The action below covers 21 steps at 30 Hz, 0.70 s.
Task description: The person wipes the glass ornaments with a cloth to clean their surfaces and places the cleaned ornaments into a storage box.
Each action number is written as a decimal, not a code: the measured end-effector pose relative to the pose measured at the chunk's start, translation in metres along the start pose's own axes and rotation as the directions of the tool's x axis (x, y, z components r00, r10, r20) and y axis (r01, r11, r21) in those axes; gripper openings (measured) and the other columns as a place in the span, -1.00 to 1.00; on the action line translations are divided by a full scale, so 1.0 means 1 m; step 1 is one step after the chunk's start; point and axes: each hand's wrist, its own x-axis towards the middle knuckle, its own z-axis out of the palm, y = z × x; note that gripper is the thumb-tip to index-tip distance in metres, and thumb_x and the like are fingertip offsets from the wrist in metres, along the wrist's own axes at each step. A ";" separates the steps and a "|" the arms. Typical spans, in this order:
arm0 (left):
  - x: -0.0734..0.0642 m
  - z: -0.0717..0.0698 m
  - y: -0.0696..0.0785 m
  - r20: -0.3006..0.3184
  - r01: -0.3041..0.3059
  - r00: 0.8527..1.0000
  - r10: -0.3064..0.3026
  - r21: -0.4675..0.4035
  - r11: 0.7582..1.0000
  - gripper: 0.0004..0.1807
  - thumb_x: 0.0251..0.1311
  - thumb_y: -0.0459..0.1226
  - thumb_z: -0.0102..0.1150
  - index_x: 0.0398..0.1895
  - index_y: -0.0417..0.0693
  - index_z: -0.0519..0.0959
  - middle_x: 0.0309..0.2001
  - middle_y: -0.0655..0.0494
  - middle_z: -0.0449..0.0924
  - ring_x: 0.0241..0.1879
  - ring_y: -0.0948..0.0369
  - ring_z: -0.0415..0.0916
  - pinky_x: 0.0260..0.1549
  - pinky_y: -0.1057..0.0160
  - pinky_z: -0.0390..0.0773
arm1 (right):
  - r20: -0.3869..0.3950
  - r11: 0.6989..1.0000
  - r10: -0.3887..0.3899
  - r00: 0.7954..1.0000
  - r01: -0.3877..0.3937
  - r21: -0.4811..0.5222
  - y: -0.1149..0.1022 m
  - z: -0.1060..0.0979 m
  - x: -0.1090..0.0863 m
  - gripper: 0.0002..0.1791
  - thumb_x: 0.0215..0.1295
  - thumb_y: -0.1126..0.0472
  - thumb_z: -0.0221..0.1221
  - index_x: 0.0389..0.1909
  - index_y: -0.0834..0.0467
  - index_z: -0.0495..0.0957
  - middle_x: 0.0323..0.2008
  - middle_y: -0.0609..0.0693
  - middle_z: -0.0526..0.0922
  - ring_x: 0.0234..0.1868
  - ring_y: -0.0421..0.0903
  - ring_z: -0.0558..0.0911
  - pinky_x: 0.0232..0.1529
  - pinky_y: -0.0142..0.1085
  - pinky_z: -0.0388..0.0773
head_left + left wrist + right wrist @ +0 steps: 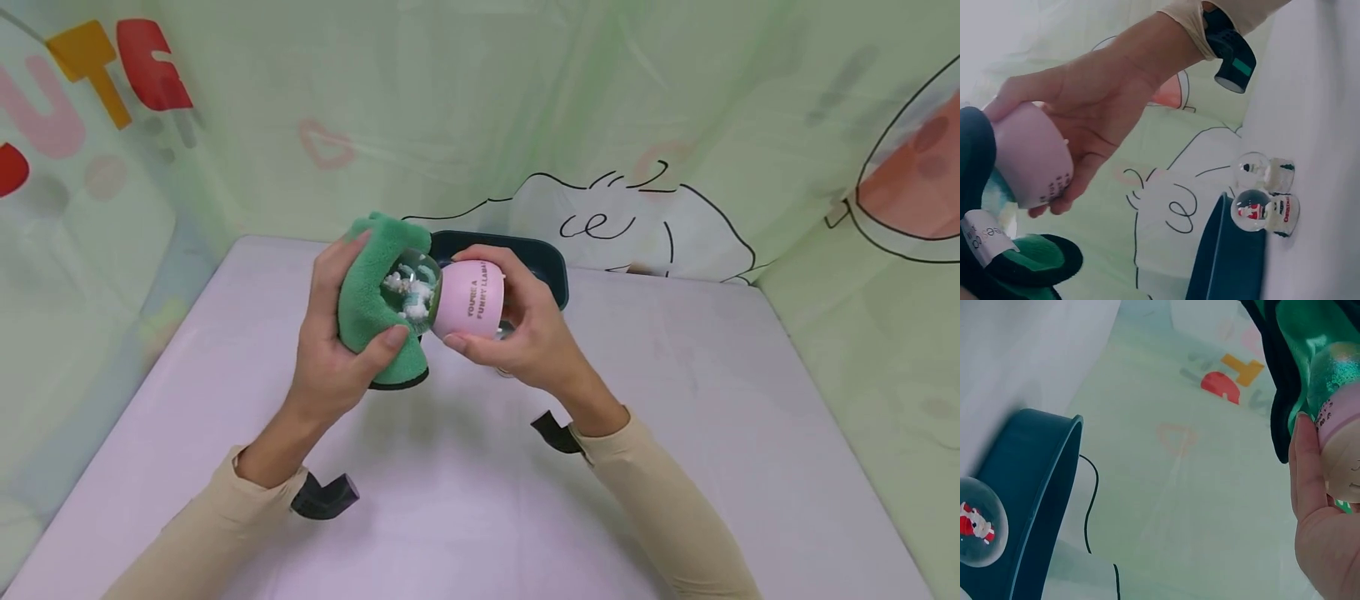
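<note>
Above the table, a snow globe with a pink base [471, 300] is held tilted on its side, its clear ball facing left. Lettering runs across the base, and small white figures show inside the glass. My right hand [536, 321] grips the base, thumb below and fingers over the top. A fluffy green cloth [363, 292] with a dark edge wraps the far side of the ball. My left hand [326, 333] holds that cloth, thumb at its near edge. A white printed label [986, 236] hangs from the cloth in the left wrist view.
Behind the hands a dark blue tray [555, 265] stands at the table's back edge. Two small snow globes, one with a red figure [1266, 212] and another [1265, 172], stand beside it. A printed curtain [465, 100] surrounds the white table [675, 433].
</note>
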 end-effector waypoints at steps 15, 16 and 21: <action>0.006 -0.009 0.008 0.117 0.155 0.981 -0.154 0.002 0.988 -0.42 0.21 -0.32 0.30 0.32 -0.09 0.43 0.50 0.20 0.14 0.39 0.09 0.25 0.17 0.06 0.40 | 0.010 0.986 -0.030 1.000 0.031 -0.166 0.002 -0.004 -0.001 -0.21 -0.06 0.29 0.54 0.25 0.14 0.43 0.07 -0.07 0.56 -0.23 -0.08 0.62 -0.31 -0.19 0.69; 0.007 -0.009 0.009 0.120 0.164 0.979 -0.164 0.014 0.986 -0.43 0.20 -0.35 0.29 0.31 -0.06 0.45 0.51 0.21 0.13 0.39 0.11 0.25 0.16 0.04 0.42 | 0.010 0.984 -0.028 1.000 0.030 -0.177 0.002 -0.004 -0.001 -0.21 -0.06 0.28 0.54 0.25 0.13 0.43 0.07 -0.07 0.56 -0.23 -0.09 0.62 -0.30 -0.20 0.70; 0.009 -0.009 0.012 0.158 0.185 0.966 -0.204 0.124 0.975 -0.41 0.23 -0.32 0.33 0.35 0.11 0.47 0.52 0.23 0.08 0.37 0.15 0.27 0.09 -0.06 0.46 | 0.003 0.975 -0.015 1.000 0.015 -0.221 0.003 -0.003 -0.002 -0.24 -0.02 0.24 0.54 0.24 0.09 0.45 0.06 -0.08 0.58 -0.23 -0.12 0.62 -0.26 -0.19 0.71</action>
